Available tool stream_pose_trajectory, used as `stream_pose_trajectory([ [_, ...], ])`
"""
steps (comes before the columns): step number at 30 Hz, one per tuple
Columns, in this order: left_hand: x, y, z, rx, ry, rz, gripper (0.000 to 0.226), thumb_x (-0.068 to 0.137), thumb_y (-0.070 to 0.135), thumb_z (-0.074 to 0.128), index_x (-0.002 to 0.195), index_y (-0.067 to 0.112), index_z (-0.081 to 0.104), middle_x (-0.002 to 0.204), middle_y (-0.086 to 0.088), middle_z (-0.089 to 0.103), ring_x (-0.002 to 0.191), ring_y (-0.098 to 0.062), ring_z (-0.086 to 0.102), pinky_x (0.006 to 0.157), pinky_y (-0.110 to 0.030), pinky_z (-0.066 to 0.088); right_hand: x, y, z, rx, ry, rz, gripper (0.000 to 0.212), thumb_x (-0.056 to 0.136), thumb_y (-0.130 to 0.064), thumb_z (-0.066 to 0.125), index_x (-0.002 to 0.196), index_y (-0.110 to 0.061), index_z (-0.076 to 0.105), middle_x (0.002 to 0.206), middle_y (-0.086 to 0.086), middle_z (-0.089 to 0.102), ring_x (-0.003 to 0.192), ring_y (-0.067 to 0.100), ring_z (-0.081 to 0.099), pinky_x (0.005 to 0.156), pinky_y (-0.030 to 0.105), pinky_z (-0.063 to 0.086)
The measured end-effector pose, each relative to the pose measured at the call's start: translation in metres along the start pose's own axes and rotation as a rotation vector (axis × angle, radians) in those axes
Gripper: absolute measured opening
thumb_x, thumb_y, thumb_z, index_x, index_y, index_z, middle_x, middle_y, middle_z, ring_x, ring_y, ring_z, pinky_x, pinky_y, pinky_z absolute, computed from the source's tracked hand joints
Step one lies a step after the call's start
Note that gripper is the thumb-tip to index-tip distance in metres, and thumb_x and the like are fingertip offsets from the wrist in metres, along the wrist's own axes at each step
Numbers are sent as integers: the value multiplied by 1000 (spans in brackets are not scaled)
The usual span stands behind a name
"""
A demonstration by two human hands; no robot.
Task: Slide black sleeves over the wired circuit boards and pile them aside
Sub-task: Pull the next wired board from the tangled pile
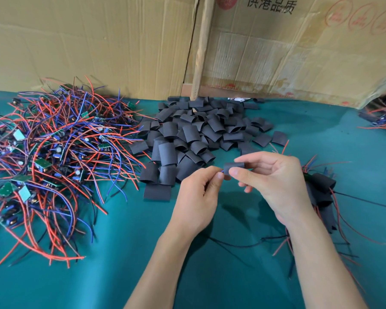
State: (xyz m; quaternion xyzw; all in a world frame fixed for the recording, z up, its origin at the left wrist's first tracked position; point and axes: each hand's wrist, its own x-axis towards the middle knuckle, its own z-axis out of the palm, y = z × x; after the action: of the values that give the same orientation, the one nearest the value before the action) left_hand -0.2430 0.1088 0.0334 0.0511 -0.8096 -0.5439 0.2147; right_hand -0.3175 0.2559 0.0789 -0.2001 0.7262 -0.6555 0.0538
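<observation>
My right hand (274,181) pinches a black sleeve (232,167) between thumb and fingers above the green cloth. My left hand (198,197) pinches the wires (221,172) at the sleeve's left opening; only a bit of blue wire shows there, and the board is hidden. A heap of loose black sleeves (194,139) lies just beyond my hands. A big tangle of bare green boards with red, blue and black wires (54,152) covers the left of the table. Sleeved boards (321,192) are piled to the right, partly behind my right wrist.
Cardboard sheets (98,41) and a wooden post (202,47) stand behind the table as a back wall. More wired boards (381,119) lie at the far right edge. Loose black and red wires (243,244) trail on the green cloth (120,253) under my forearms.
</observation>
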Motion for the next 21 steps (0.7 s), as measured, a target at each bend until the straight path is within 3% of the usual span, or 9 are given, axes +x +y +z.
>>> stream_pose_trajectory([
  [4,0,2,-3,-92,-32,-115,35,100,1,43,110,19,71,82,17,66,81,0,58,72,-13,41,-1,4,5,-49,-78,50,22,74,2,87,87,-14,80,75,9,76,57,18,67,49,25,51],
  [6,-1,4,-4,-114,-32,-167,42,95,-1,41,120,18,68,82,12,65,77,1,56,73,-14,43,-2,6,11,-94,-97,51,23,74,2,87,85,-17,81,75,8,76,57,18,66,49,25,51],
  [10,-1,7,-3,-112,-49,-136,55,82,15,35,130,17,61,113,5,68,102,-8,60,91,-25,46,-3,9,19,-90,-98,40,26,75,2,86,87,-21,82,74,7,75,56,19,65,53,24,51],
  [13,-1,6,-2,-118,-43,-144,57,79,21,35,131,23,58,119,5,63,93,-9,57,83,-20,43,-3,11,21,-39,-67,57,22,81,-1,83,89,-22,83,75,5,76,58,20,68,56,24,54],
  [15,-1,5,-3,-142,-30,-177,54,79,23,39,129,29,56,115,11,62,84,-10,63,74,-17,47,-3,11,21,15,-12,83,20,83,-1,81,87,-20,83,76,9,78,59,19,69,56,23,54],
  [19,-2,3,-1,-147,-41,-213,45,81,24,51,125,35,54,97,15,66,83,-24,70,77,-44,59,1,8,11,181,168,92,19,85,4,76,87,-14,81,71,8,75,56,18,67,54,22,53],
  [21,-3,1,1,-129,-56,-198,29,85,24,56,112,34,60,86,11,70,79,-24,72,79,-46,59,3,5,1,284,248,91,16,86,4,75,91,-10,79,72,5,74,56,17,66,55,21,53],
])
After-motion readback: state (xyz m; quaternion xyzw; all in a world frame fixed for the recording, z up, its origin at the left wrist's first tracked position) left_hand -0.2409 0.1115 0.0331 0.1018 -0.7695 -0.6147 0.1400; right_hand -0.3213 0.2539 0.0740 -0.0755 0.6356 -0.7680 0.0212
